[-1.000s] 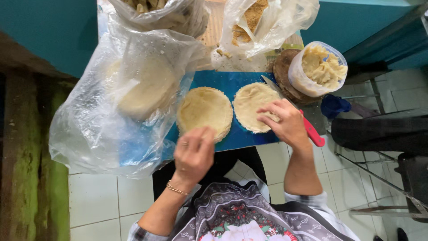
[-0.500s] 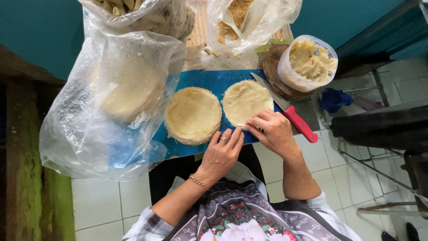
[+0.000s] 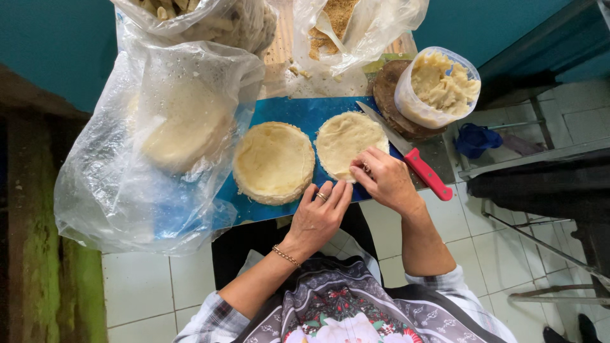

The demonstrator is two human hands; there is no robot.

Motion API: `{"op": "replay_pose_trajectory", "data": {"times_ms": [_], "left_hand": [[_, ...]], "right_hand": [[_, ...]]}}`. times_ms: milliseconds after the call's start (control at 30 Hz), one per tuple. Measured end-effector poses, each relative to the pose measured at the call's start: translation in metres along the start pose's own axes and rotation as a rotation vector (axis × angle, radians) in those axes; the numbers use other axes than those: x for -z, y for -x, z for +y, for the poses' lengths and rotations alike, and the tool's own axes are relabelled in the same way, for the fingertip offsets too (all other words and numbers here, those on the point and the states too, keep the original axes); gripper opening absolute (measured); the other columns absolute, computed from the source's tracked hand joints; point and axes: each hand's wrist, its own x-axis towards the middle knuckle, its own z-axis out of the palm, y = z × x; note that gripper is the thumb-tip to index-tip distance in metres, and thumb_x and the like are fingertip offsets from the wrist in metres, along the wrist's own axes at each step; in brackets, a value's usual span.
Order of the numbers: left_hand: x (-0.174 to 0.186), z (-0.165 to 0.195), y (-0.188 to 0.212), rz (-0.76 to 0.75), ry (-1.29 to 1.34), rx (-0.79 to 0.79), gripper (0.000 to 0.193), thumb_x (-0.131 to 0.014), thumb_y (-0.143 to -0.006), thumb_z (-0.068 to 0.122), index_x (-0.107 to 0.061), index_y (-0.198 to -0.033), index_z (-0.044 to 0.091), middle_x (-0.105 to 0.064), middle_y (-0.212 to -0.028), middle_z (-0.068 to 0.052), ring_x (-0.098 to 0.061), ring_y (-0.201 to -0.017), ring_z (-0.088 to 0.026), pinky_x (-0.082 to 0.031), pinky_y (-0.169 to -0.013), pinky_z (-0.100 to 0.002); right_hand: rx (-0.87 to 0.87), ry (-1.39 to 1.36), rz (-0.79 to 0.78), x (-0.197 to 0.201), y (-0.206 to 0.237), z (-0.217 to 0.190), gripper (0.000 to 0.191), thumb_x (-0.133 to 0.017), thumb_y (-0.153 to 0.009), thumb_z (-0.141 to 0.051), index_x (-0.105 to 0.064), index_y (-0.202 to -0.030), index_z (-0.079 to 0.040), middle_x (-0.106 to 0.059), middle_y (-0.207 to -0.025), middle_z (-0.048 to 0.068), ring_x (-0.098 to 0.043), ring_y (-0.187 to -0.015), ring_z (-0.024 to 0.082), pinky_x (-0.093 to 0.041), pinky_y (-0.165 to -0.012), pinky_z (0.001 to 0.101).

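Observation:
Two pale round dough discs lie on a blue board (image 3: pixel 298 114). The left one (image 3: pixel 273 162) is a thick stack, the right one (image 3: pixel 346 143) a single flat disc. My right hand (image 3: pixel 389 183) has its fingers curled on the near edge of the right disc. Beside it, my left hand (image 3: pixel 321 216) lies flat with fingers together, its tips at the board's front edge, just below the gap between the discs. It holds nothing. A knife with a red handle (image 3: pixel 429 174) lies just right of my right hand, its blade along the right disc.
A large clear plastic bag (image 3: pixel 171 127) with more round discs covers the board's left side. A clear tub of pale paste (image 3: pixel 438 86) stands on a dark round lid at the back right. Two more bags (image 3: pixel 356 25) of food sit at the back. White floor tiles lie below.
My left hand has moved right, from below the left stack to beside my right hand. My right hand stays on the right disc's near edge.

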Motion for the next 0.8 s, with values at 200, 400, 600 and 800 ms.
{"op": "replay_pose_trajectory", "data": {"times_ms": [200, 400, 600, 800], "left_hand": [[-0.003, 0.005, -0.008, -0.052, 0.057, 0.089, 0.045, -0.064, -0.087, 0.013, -0.063, -0.130, 0.000, -0.062, -0.124, -0.010, -0.058, -0.111, -0.025, -0.045, -0.095, -0.041], [0.009, 0.004, -0.015, 0.010, -0.031, 0.071, 0.043, -0.064, -0.082, 0.017, -0.065, -0.122, 0.001, -0.063, -0.125, -0.011, -0.058, -0.115, -0.024, -0.044, -0.097, -0.044], [0.016, -0.003, -0.029, -0.095, 0.061, 0.132, 0.022, -0.065, -0.086, 0.016, -0.067, -0.106, 0.006, -0.064, -0.106, -0.007, -0.061, -0.100, -0.024, -0.045, -0.093, -0.045], [-0.009, -0.030, -0.063, 0.017, 0.164, 0.225, 0.016, -0.069, -0.084, 0.021, -0.064, -0.092, 0.009, -0.065, -0.092, -0.008, -0.064, -0.096, -0.028, -0.043, -0.081, -0.043]], "right_hand": [[-0.016, 0.051, 0.056, -0.005, 0.002, 0.000, 0.011, -0.068, -0.096, -0.017, -0.066, -0.096, -0.006, -0.065, -0.093, 0.009, -0.068, -0.083, 0.031, -0.053, -0.069, 0.0416], [-0.001, 0.020, 0.109, -0.009, 0.001, 0.005, 0.009, -0.066, -0.097, -0.014, -0.065, -0.100, -0.005, -0.065, -0.096, 0.011, -0.067, -0.087, 0.033, -0.053, -0.073, 0.0429], [0.090, 0.097, 0.141, -0.020, -0.003, 0.018, 0.008, -0.065, -0.097, -0.010, -0.061, -0.100, -0.003, -0.066, -0.092, 0.013, -0.066, -0.089, 0.036, -0.050, -0.079, 0.0458], [0.081, 0.026, 0.186, -0.028, -0.008, 0.028, 0.011, -0.067, -0.097, -0.009, -0.063, -0.105, -0.004, -0.069, -0.093, 0.014, -0.066, -0.088, 0.038, -0.050, -0.078, 0.0455]]}}
